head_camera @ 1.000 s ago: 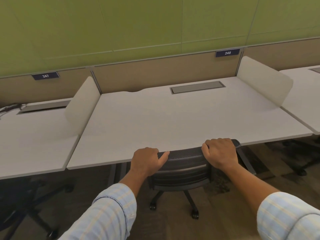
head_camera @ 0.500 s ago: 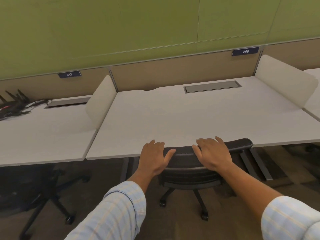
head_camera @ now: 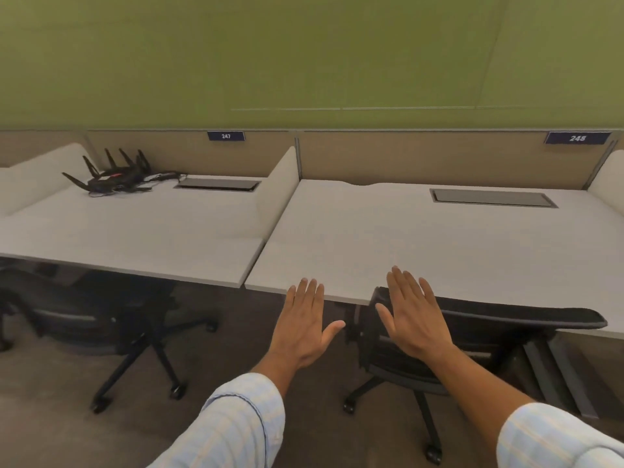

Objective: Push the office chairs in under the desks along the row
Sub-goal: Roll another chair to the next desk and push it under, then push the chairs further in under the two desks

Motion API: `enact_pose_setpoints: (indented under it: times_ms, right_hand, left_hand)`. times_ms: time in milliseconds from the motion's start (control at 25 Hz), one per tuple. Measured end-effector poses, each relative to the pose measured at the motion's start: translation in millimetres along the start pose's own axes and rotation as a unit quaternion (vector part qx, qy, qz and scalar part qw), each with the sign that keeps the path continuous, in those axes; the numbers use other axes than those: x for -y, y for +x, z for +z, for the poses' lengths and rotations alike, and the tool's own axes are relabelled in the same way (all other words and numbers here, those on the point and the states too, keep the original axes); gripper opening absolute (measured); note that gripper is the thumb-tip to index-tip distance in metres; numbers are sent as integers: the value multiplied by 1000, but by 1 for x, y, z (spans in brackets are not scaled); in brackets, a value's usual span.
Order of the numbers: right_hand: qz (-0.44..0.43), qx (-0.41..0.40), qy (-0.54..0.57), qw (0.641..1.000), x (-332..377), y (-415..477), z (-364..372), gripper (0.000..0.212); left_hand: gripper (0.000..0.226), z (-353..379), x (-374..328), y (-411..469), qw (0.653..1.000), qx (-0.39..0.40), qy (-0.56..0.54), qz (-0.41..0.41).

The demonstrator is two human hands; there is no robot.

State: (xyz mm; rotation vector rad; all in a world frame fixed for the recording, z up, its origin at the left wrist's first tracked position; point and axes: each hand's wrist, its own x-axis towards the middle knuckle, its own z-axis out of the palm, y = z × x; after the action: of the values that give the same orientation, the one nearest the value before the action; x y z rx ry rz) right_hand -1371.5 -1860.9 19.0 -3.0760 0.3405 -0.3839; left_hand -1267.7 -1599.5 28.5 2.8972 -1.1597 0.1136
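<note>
Both hands, left (head_camera: 304, 327) and right (head_camera: 413, 320), spread, grasping nothing; right chair (head_camera: 472, 336) tucked. Left chair (head_camera: 84, 319) may snag surface (head_camera: 141, 238) edge.

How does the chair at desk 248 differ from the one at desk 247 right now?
The chair at desk 248 has its backrest top right against the desk edge, near the open right hand; the chair at desk 247 sits lower in shadow under its desk, away from the left hand. Desk 247 carries a black router; desk 248 is bare. Both chairs are black, with wheeled star bases.
</note>
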Motion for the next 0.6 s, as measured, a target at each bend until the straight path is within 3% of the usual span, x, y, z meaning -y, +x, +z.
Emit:
enact_pose_setpoints:
  times_ms: [160,600]
  right_hand:
    - [-37,17,23,999,86,13,7,90]
    - [-164,25,63,984,360,46,49,85]
  left_hand:
    - [104,-3,66,-40,999,-12,-10,-34]
    - [103,-11,275,-201,983,0,8,-185]
